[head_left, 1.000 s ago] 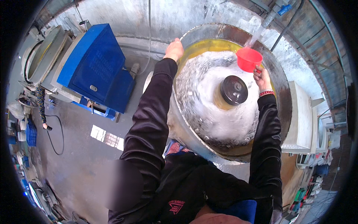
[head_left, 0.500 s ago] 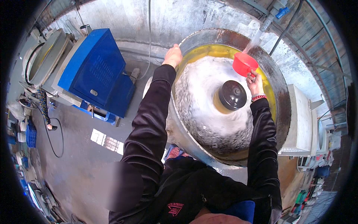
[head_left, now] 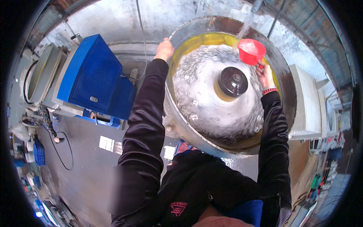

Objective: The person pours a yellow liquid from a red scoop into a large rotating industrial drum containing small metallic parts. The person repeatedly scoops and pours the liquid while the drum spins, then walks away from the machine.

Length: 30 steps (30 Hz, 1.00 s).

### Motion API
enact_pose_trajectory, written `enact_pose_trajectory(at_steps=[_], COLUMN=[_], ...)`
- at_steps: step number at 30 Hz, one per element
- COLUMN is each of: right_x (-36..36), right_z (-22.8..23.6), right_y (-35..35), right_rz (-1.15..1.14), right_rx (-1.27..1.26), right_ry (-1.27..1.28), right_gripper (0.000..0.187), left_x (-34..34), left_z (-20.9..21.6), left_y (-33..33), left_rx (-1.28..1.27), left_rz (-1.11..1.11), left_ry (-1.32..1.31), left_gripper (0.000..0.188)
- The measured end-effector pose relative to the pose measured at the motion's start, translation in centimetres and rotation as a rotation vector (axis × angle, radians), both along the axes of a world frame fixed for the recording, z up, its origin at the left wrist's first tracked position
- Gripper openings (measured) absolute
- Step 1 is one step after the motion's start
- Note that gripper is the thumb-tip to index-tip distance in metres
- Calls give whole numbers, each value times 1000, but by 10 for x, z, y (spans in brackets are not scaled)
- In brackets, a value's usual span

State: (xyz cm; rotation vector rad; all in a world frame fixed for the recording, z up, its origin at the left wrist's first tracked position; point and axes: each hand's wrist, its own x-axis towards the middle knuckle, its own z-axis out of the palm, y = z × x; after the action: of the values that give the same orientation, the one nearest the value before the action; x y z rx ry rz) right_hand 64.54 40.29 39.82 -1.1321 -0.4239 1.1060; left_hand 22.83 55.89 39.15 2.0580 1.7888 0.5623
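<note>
Keeping the red scoop (head_left: 251, 53) level at one o'clock in the tub (head_left: 285, 90) calls for a steady right hand (head_left: 266, 75), its grip clamped on the handle, with the sleeve (head_left: 273, 125) clear of the foam (head_left: 206, 100). At ten o'clock the left hand (head_left: 165, 50) meets the rim, grip unclear; whether the water (head_left: 244, 31) enters the scoop is hard to tell, and the pipe (head_left: 257, 5) is cut off.

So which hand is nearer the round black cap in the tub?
Right. The right hand, holding the red cup, is right of the black cap; the left hand is farther, at the tub's rim.
</note>
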Motion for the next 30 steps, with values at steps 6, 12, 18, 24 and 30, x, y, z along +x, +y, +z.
enact_pose_trajectory(at_steps=[6, 12, 18, 24, 30], right_x=[28, 31, 25, -9, -23], right_z=[55, 76, 36, 5, -19], right_y=[-71, -79, -13, 42, 66], right_rz=[237, 144, 16, 129, 59], right_rx=[-393, -449, -216, -41, -66], right_ry=[-2169, -1902, -524, 279, 393], right_gripper=[43, 46, 15, 11, 8], left_x=[0, 0, -1, 1, 1], left_z=[3, 1, -3, 2, 6], left_y=[0, -1, 1, -2, -5], left_rx=[5, 18, 8, -23, -23], left_rz=[-12, -15, -3, 11, 14], left_ry=[5, 27, -8, -26, -32], left_gripper=[30, 31, 31, 31, 32])
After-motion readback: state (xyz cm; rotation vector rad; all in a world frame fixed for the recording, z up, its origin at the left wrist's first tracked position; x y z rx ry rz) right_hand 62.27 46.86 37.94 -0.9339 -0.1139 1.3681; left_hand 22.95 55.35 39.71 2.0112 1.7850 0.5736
